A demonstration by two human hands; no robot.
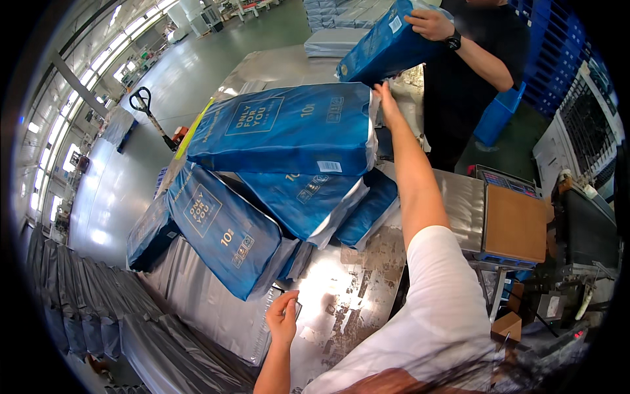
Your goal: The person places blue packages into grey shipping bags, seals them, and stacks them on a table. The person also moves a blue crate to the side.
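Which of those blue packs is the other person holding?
The blue pack at the top of the picture, tilted, with the co-worker's hand on it; the other blue packs lie heaped together, without that hand on them.

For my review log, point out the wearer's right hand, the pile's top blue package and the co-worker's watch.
Right hand (pixel 389 106), head view: its middle.
Top package (pixel 285 131), head view: printed face.
Watch (pixel 453 41), head view: dial.
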